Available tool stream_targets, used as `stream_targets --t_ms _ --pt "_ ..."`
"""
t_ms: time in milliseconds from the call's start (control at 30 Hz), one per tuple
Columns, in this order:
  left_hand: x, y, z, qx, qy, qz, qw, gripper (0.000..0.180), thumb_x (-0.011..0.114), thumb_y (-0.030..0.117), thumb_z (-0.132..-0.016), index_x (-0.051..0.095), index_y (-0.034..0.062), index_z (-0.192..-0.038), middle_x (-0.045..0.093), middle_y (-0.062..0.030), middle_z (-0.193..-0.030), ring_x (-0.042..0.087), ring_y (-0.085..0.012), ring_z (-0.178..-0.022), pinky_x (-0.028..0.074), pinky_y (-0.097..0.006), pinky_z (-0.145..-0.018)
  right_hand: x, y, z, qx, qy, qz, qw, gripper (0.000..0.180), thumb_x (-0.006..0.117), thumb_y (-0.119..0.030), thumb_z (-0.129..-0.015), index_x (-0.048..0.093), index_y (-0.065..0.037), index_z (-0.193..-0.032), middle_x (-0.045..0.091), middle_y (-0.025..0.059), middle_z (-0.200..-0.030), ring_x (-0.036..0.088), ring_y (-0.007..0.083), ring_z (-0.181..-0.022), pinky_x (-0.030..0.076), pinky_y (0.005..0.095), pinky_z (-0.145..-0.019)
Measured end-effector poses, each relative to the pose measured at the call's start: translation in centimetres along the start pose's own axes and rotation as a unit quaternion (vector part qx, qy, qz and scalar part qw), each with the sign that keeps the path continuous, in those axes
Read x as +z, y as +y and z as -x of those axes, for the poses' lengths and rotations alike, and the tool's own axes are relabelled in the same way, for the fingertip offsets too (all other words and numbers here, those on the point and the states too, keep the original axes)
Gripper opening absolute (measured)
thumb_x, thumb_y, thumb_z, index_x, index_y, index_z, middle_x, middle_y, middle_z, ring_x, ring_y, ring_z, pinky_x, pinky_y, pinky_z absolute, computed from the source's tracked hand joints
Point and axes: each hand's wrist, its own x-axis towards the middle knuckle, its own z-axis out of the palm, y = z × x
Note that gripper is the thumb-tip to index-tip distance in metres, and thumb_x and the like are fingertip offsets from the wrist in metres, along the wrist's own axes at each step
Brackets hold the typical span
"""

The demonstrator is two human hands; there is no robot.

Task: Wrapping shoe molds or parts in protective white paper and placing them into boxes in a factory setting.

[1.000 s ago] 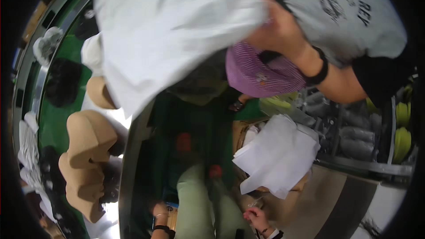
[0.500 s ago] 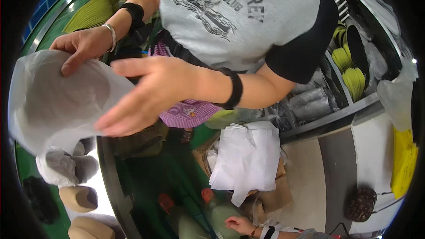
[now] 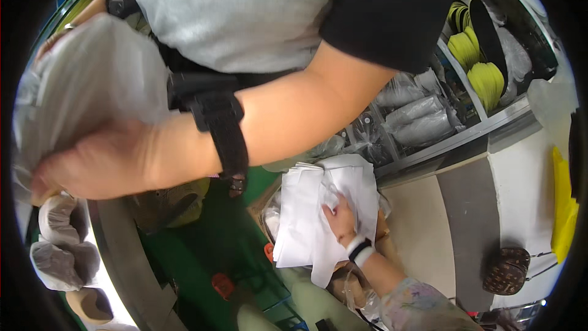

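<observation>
My right hand (image 3: 343,219) lies on a stack of thin white sheets (image 3: 300,227), its arm coming in from the lower right. The fingers rest on the top sheets, with the thumb apart on the left. Near the fingertips the top sheet looks creased. Under the stack, an open cardboard box (image 3: 260,208) with clear plastic shows at the edges. My left hand is out of the picture. Across from me, a co-worker's blurred hand (image 3: 101,162) holds a large translucent white sheet (image 3: 110,79); the co-worker's other hand is mostly hidden behind it.
Rounded wrapped pieces (image 3: 58,263) and a bare tan one (image 3: 89,305) line a bright surface at left. Yellow-green stacked pieces (image 3: 487,86) and plastic-wrapped bundles (image 3: 419,119) fill a divided bin at upper right. A brown patterned bag (image 3: 505,270) lies at right, near a yellow bag (image 3: 562,208).
My right hand has moved up from the lower edge onto the white sheets. The co-worker's arm has swung left and lower with the translucent sheet. The view has shifted slightly.
</observation>
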Motion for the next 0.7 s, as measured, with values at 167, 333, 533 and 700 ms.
stream_targets --t_ms 167,333,533,700 --pt "3.9 6.1 -0.2 0.014 -0.033 0.097 0.995 0.046 0.040 0.039 -0.090 0.050 0.0010 -0.114 0.054 -0.0130 -0.111 0.051 -0.0237 -0.104 0.042 -0.037 -0.084 1.7 5.1 -5.8 0.014 0.040 0.104 0.994 0.025 0.063 -0.024 -0.076 0.059 -0.002 -0.087 0.057 0.0176 -0.066 0.057 0.0314 -0.062 0.046 0.0385 -0.060" --pt "0.1 11.0 4.1 0.017 -0.020 0.167 0.986 0.048 0.041 0.041 -0.090 0.049 -0.0002 -0.114 0.054 -0.0128 -0.111 0.052 -0.0239 -0.103 0.044 -0.037 -0.083 -5.4 -0.3 2.0 -0.051 0.092 -0.048 0.993 0.008 0.060 -0.013 -0.075 0.058 -0.004 -0.074 0.055 0.0145 -0.077 0.053 0.0315 -0.069 0.043 0.0382 -0.062" --pt "-4.8 18.6 13.5 0.032 -0.049 0.243 0.968 0.051 0.043 0.042 -0.089 0.049 -0.0018 -0.114 0.054 -0.0126 -0.110 0.053 -0.0241 -0.101 0.045 -0.037 -0.080 -11.5 -5.1 20.4 -0.448 -0.087 -0.115 0.882 0.024 0.063 -0.008 -0.068 0.059 -0.007 -0.092 0.050 0.0160 -0.115 0.049 0.0320 -0.106 0.039 0.0443 -0.086" --pt "-9.3 32.5 22.5 0.148 -0.305 0.437 0.833 0.044 0.058 0.024 -0.085 0.049 -0.0070 -0.115 0.057 -0.0132 -0.107 0.055 -0.0191 -0.096 0.046 -0.031 -0.081 -16.4 -4.9 30.5 -0.532 -0.111 -0.132 0.829 0.015 0.056 -0.011 -0.076 0.059 -0.009 -0.091 0.052 0.0111 -0.112 0.050 0.0245 -0.107 0.039 0.0435 -0.090"
